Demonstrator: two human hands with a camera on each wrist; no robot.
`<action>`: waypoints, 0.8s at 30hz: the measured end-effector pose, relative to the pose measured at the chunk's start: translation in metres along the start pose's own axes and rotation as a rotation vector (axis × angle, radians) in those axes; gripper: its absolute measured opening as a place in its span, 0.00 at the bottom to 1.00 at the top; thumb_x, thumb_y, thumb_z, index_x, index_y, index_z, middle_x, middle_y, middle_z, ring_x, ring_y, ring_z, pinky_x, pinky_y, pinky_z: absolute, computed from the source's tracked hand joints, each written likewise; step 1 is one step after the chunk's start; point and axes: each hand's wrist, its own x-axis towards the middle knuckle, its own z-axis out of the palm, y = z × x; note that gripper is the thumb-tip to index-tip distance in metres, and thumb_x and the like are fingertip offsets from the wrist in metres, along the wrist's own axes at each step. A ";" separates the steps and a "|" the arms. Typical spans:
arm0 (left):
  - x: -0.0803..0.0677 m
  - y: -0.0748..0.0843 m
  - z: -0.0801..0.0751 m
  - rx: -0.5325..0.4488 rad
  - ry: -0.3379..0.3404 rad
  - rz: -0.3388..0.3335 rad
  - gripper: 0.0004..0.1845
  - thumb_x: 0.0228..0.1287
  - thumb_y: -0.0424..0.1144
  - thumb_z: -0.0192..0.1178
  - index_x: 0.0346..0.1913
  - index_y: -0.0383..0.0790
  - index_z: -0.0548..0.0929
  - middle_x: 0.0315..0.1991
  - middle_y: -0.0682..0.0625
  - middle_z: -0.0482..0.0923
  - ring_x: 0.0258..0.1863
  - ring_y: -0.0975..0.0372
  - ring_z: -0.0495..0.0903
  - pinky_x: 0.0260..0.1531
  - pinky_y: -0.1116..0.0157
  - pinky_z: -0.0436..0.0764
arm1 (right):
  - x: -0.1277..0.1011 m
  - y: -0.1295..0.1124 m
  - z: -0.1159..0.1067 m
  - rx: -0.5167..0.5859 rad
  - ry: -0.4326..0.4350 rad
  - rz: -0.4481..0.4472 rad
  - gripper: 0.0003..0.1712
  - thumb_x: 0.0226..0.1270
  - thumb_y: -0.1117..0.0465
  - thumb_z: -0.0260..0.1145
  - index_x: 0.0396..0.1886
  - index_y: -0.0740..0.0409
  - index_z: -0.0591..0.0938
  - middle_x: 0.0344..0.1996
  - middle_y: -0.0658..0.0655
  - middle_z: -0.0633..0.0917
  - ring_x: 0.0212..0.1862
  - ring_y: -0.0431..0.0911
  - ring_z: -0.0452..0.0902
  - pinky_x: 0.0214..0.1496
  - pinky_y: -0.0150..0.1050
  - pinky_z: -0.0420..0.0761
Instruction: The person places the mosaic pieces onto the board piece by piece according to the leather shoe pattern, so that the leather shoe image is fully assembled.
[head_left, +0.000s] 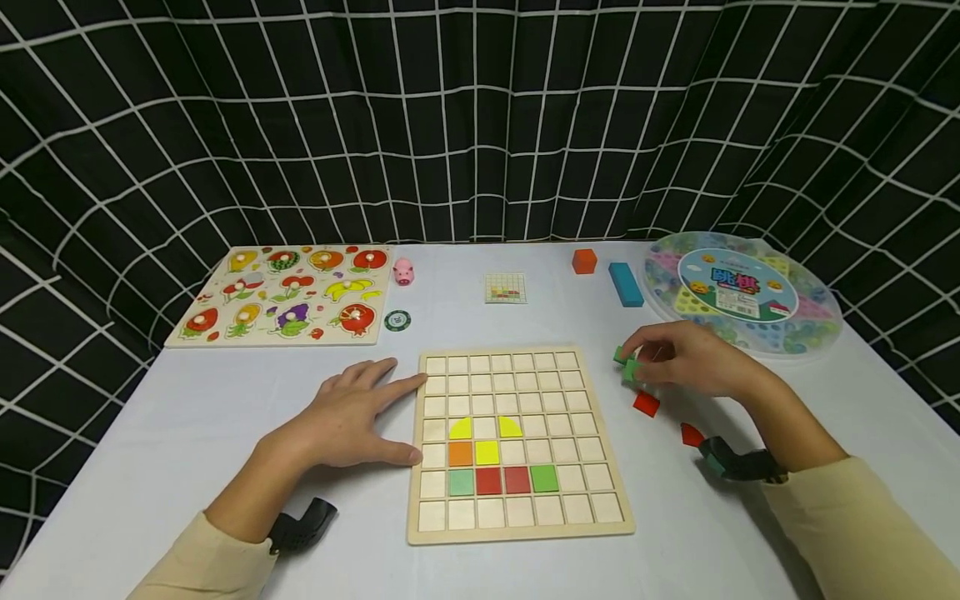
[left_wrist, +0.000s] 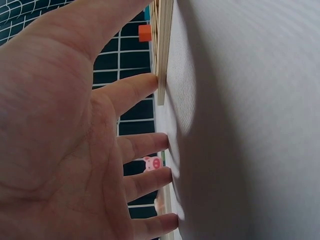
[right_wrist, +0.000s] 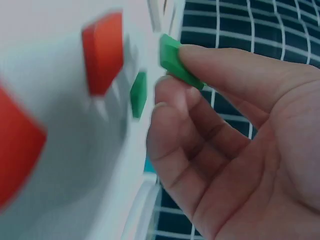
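Observation:
A wooden grid board [head_left: 517,517] lies in the middle of the table, with several coloured tiles set in its lower rows. My left hand [head_left: 352,417] rests flat and open on the table, fingertips against the board's left edge [left_wrist: 161,95]. My right hand [head_left: 678,358] is right of the board and pinches a green tile [right_wrist: 175,60] between thumb and fingers. A second green tile [right_wrist: 138,93] lies on the table just beside it. Two red tiles [head_left: 646,404] [head_left: 692,434] lie near that hand, seen blurred in the right wrist view as a red tile [right_wrist: 103,52].
A fruit peg puzzle [head_left: 288,293] lies at the back left, with a pink pig [head_left: 404,271] and a round token [head_left: 397,319] beside it. A small pattern card [head_left: 506,288], an orange block [head_left: 584,261], a blue block [head_left: 626,283] and a round plastic case [head_left: 738,287] stand behind.

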 end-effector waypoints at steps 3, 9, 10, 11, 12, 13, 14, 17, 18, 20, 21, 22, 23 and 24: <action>0.000 0.000 0.000 0.002 0.003 0.002 0.52 0.51 0.70 0.71 0.79 0.62 0.66 0.81 0.39 0.55 0.79 0.38 0.52 0.71 0.30 0.56 | -0.003 -0.011 0.006 0.035 -0.001 -0.036 0.12 0.70 0.62 0.69 0.51 0.56 0.87 0.37 0.54 0.84 0.37 0.48 0.76 0.35 0.35 0.81; 0.000 0.000 0.000 0.002 0.000 0.001 0.52 0.51 0.71 0.71 0.79 0.63 0.66 0.82 0.39 0.54 0.79 0.38 0.52 0.72 0.30 0.55 | -0.012 -0.032 0.018 0.091 -0.083 -0.093 0.11 0.70 0.63 0.69 0.50 0.55 0.87 0.29 0.53 0.81 0.29 0.47 0.76 0.29 0.37 0.79; 0.000 0.000 -0.001 0.002 -0.001 0.000 0.52 0.51 0.71 0.71 0.79 0.63 0.66 0.82 0.39 0.54 0.79 0.38 0.52 0.72 0.30 0.55 | -0.014 -0.035 0.021 0.105 -0.098 -0.108 0.11 0.70 0.63 0.69 0.50 0.55 0.87 0.30 0.53 0.82 0.29 0.47 0.76 0.29 0.37 0.79; 0.000 0.001 -0.001 0.003 -0.001 0.000 0.52 0.50 0.71 0.71 0.79 0.63 0.66 0.82 0.39 0.54 0.79 0.38 0.52 0.72 0.30 0.55 | -0.015 -0.038 0.023 0.121 -0.112 -0.124 0.11 0.70 0.63 0.69 0.49 0.55 0.87 0.31 0.53 0.82 0.29 0.47 0.77 0.29 0.37 0.79; 0.000 0.001 -0.001 0.002 0.000 0.000 0.52 0.50 0.71 0.71 0.79 0.63 0.66 0.81 0.39 0.54 0.79 0.38 0.52 0.72 0.30 0.55 | -0.016 -0.040 0.026 0.137 -0.129 -0.137 0.10 0.69 0.63 0.69 0.49 0.55 0.88 0.31 0.53 0.82 0.29 0.46 0.77 0.29 0.36 0.79; 0.000 0.001 -0.001 0.003 0.000 0.000 0.52 0.50 0.71 0.71 0.79 0.63 0.66 0.81 0.39 0.54 0.79 0.37 0.52 0.72 0.30 0.55 | -0.016 -0.042 0.029 0.153 -0.149 -0.153 0.10 0.69 0.63 0.70 0.48 0.55 0.88 0.31 0.53 0.82 0.30 0.46 0.77 0.30 0.36 0.80; 0.000 0.000 -0.002 0.003 0.000 0.000 0.52 0.50 0.70 0.71 0.79 0.63 0.66 0.81 0.39 0.54 0.79 0.38 0.52 0.72 0.30 0.56 | -0.017 -0.044 0.033 0.166 -0.170 -0.168 0.09 0.69 0.63 0.70 0.47 0.55 0.88 0.32 0.53 0.83 0.30 0.46 0.77 0.31 0.36 0.81; 0.000 0.000 -0.002 0.001 0.001 0.001 0.52 0.50 0.70 0.71 0.79 0.62 0.66 0.81 0.39 0.55 0.79 0.38 0.52 0.71 0.30 0.56 | -0.017 -0.049 0.045 0.216 -0.253 -0.199 0.07 0.69 0.64 0.71 0.45 0.57 0.88 0.30 0.54 0.84 0.29 0.44 0.78 0.33 0.36 0.83; 0.000 0.000 -0.002 0.000 0.001 0.002 0.52 0.50 0.70 0.72 0.79 0.62 0.66 0.81 0.39 0.55 0.79 0.38 0.52 0.71 0.30 0.56 | -0.017 -0.050 0.050 0.231 -0.279 -0.204 0.07 0.68 0.64 0.71 0.45 0.57 0.88 0.29 0.54 0.83 0.29 0.43 0.78 0.32 0.36 0.83; 0.000 0.001 -0.001 0.001 0.000 0.004 0.52 0.50 0.70 0.71 0.79 0.62 0.66 0.81 0.39 0.55 0.79 0.38 0.53 0.71 0.30 0.56 | -0.017 -0.053 0.058 0.247 -0.320 -0.212 0.07 0.66 0.66 0.71 0.44 0.57 0.88 0.28 0.53 0.83 0.28 0.42 0.77 0.32 0.34 0.82; 0.000 0.001 -0.001 0.001 -0.001 0.004 0.52 0.50 0.70 0.71 0.79 0.62 0.66 0.81 0.39 0.55 0.79 0.38 0.53 0.71 0.30 0.56 | -0.018 -0.054 0.061 0.251 -0.333 -0.214 0.08 0.65 0.67 0.71 0.43 0.57 0.88 0.27 0.52 0.83 0.28 0.41 0.77 0.31 0.34 0.82; 0.000 0.001 -0.001 0.002 -0.001 0.004 0.52 0.50 0.71 0.71 0.79 0.62 0.66 0.81 0.39 0.55 0.79 0.37 0.53 0.71 0.30 0.56 | -0.018 -0.055 0.064 0.247 -0.341 -0.221 0.08 0.65 0.68 0.71 0.42 0.57 0.88 0.26 0.52 0.83 0.28 0.41 0.77 0.31 0.33 0.82; 0.000 0.001 -0.001 0.002 -0.001 0.003 0.52 0.50 0.71 0.71 0.79 0.62 0.66 0.81 0.39 0.55 0.79 0.38 0.53 0.71 0.30 0.56 | -0.018 -0.056 0.067 0.246 -0.347 -0.221 0.08 0.64 0.69 0.71 0.41 0.56 0.88 0.26 0.51 0.83 0.27 0.41 0.77 0.30 0.33 0.81; -0.001 0.001 -0.001 0.003 0.001 0.002 0.52 0.50 0.70 0.71 0.79 0.62 0.66 0.81 0.39 0.55 0.79 0.38 0.53 0.71 0.30 0.57 | -0.018 -0.058 0.069 0.246 -0.351 -0.221 0.07 0.63 0.69 0.71 0.40 0.56 0.88 0.26 0.51 0.83 0.26 0.41 0.77 0.30 0.32 0.81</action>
